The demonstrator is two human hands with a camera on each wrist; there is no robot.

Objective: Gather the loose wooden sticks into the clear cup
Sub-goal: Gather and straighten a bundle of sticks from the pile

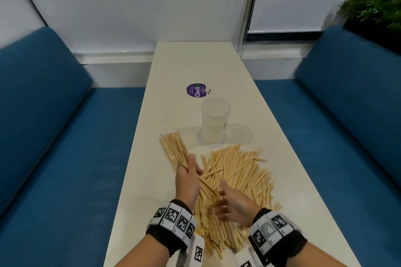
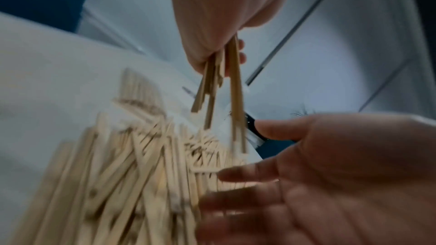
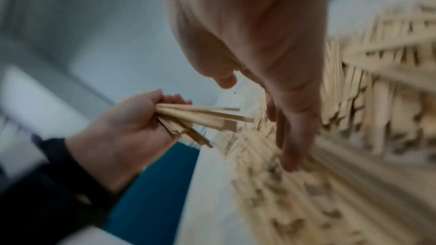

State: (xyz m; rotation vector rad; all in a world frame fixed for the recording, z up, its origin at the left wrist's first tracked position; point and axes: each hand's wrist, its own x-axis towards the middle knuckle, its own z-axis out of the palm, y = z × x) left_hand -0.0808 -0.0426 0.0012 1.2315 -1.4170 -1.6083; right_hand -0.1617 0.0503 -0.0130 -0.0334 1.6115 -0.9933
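Most sticks [image 1: 236, 182] lie loose on the surface [image 1: 195, 63]; clear cup [image 1: 214, 121], just beyond the pile, looks empty. Left hand [image 1: 188, 182] clamps a small bundle [image 3: 188, 118], plain only in wrist views; right hand [image 1: 235, 204], fingers spread, holds nothing. Judged: barely begun.

Booth seating, a long table and a sticker

A long cream table [image 1: 195, 65] runs away from the viewer between two blue upholstered benches, one on the left [image 1: 54, 119] and one on the right [image 1: 338, 119]. A round purple sticker [image 1: 196, 90] printed with white lettering lies flat on the tabletop near its middle. White wall panels [image 1: 130, 6] stand behind, and a green leafy plant [image 1: 377, 2] fills the upper right corner.
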